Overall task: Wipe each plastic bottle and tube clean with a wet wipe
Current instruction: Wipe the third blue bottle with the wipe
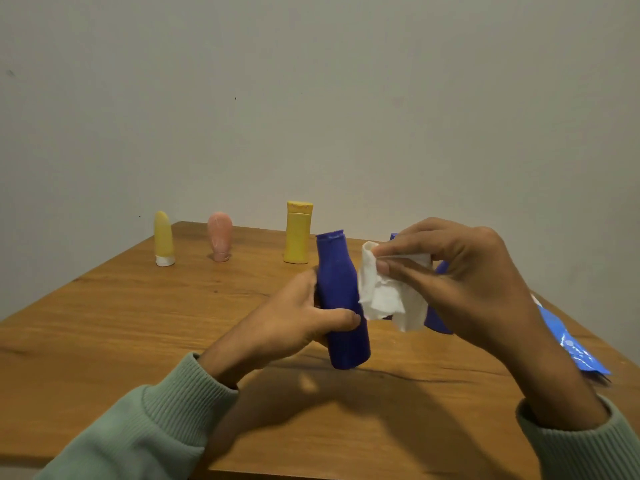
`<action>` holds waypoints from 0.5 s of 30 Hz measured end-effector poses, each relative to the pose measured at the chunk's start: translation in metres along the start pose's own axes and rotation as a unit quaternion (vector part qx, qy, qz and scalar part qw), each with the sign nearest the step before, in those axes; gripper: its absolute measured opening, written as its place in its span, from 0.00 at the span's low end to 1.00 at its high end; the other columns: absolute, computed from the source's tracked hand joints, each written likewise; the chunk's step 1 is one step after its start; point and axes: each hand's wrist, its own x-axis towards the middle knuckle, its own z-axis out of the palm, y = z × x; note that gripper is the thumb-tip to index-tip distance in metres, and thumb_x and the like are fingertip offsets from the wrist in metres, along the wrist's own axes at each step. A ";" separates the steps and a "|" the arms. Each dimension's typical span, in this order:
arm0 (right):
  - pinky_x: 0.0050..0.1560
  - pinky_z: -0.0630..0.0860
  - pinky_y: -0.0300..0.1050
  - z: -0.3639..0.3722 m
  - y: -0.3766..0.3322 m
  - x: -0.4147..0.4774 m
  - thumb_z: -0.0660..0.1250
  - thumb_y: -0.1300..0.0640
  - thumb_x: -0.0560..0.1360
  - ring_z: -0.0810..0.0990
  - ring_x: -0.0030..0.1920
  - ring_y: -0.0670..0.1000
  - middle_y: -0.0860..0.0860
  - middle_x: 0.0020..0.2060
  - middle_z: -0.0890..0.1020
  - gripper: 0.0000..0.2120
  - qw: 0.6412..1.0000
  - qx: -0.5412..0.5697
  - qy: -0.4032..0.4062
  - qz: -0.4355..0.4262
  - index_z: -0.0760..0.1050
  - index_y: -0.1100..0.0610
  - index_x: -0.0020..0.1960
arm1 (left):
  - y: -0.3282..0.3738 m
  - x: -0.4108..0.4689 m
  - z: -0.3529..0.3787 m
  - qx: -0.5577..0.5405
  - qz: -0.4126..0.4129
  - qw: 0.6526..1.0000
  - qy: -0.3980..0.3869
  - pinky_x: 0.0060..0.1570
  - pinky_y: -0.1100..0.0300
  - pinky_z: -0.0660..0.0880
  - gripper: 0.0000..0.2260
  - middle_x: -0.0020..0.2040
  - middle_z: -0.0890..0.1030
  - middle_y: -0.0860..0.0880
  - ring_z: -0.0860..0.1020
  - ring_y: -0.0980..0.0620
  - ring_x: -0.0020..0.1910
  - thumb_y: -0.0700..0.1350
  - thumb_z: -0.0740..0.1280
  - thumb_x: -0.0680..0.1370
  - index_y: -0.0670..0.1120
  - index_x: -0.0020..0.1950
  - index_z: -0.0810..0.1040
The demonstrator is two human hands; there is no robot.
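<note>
My left hand (298, 320) grips a dark blue plastic bottle (341, 306) around its middle and holds it upright just above the wooden table (138, 323). My right hand (464, 271) pinches a crumpled white wet wipe (388, 296) right beside the bottle's upper right side. A second blue bottle (438, 317) stands mostly hidden behind my right hand. Along the table's far edge stand a yellow tube (163, 239), a pink tube (220, 236) and a yellow bottle (298, 233).
A blue wet-wipe packet (571, 341) lies flat near the table's right edge. A plain light wall rises directly behind the table. Green sleeves cover both forearms.
</note>
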 end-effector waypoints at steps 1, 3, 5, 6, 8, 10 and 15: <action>0.42 0.74 0.28 0.004 -0.001 -0.001 0.71 0.55 0.69 0.77 0.46 0.39 0.38 0.43 0.78 0.09 1.000 0.013 -0.001 -0.004 0.81 0.49 0.49 | 0.000 -0.001 0.000 -0.012 -0.003 1.000 -0.017 0.48 0.56 0.80 0.19 0.54 0.81 0.51 0.82 0.53 0.51 0.42 0.72 0.73 0.51 0.61 0.70; 0.41 0.73 0.28 0.013 -0.004 -0.002 0.72 0.57 0.69 0.77 0.47 0.41 0.41 0.44 0.79 0.10 0.999 0.030 -0.007 -0.011 0.81 0.50 0.50 | 0.000 -0.002 0.001 -0.028 -0.002 0.999 -0.041 0.47 0.57 0.80 0.22 0.56 0.80 0.52 0.82 0.54 0.53 0.41 0.72 0.73 0.52 0.63 0.69; 0.42 0.73 0.28 0.019 -0.005 -0.003 0.73 0.58 0.69 0.77 0.48 0.40 0.41 0.44 0.79 0.10 0.999 0.034 -0.024 -0.018 0.82 0.50 0.49 | 0.003 -0.004 0.001 -0.044 0.002 0.998 -0.040 0.45 0.60 0.80 0.19 0.53 0.81 0.52 0.82 0.55 0.51 0.39 0.70 0.74 0.52 0.61 0.69; 0.42 0.73 0.28 0.019 -0.005 -0.003 0.73 0.58 0.69 0.76 0.48 0.40 0.41 0.44 0.80 0.09 0.999 0.031 -0.041 -0.015 0.82 0.50 0.49 | 0.004 -0.005 -0.001 -0.054 0.005 0.998 -0.031 0.42 0.61 0.79 0.17 0.51 0.81 0.52 0.83 0.55 0.49 0.38 0.70 0.74 0.50 0.59 0.70; 0.40 0.72 0.29 0.016 -0.005 -0.002 0.72 0.57 0.69 0.76 0.46 0.39 0.39 0.43 0.79 0.08 0.995 0.015 -0.093 0.010 0.83 0.49 0.48 | 0.005 -0.004 -0.006 -0.077 0.013 0.997 -0.009 0.38 0.64 0.78 0.15 0.46 0.82 0.52 0.83 0.56 0.43 0.39 0.70 0.73 0.47 0.57 0.72; 0.39 0.71 0.27 0.011 -0.004 -0.002 0.72 0.57 0.69 0.75 0.45 0.35 0.36 0.41 0.78 0.08 0.989 -0.017 -0.146 0.030 0.82 0.48 0.47 | 0.006 -0.002 -0.011 -0.101 0.014 0.995 0.009 0.38 0.62 0.78 0.18 0.45 0.82 0.50 0.83 0.55 0.42 0.43 0.72 0.69 0.46 0.57 0.73; 0.39 0.69 0.24 0.006 -0.005 -0.002 0.73 0.57 0.70 0.74 0.45 0.32 0.35 0.38 0.77 0.07 0.994 -0.025 -0.102 0.040 0.83 0.48 0.47 | -0.001 0.002 -0.013 -0.195 -0.009 0.980 0.044 0.36 0.56 0.78 0.21 0.41 0.82 0.48 0.82 0.54 0.37 0.47 0.70 0.67 0.44 0.57 0.72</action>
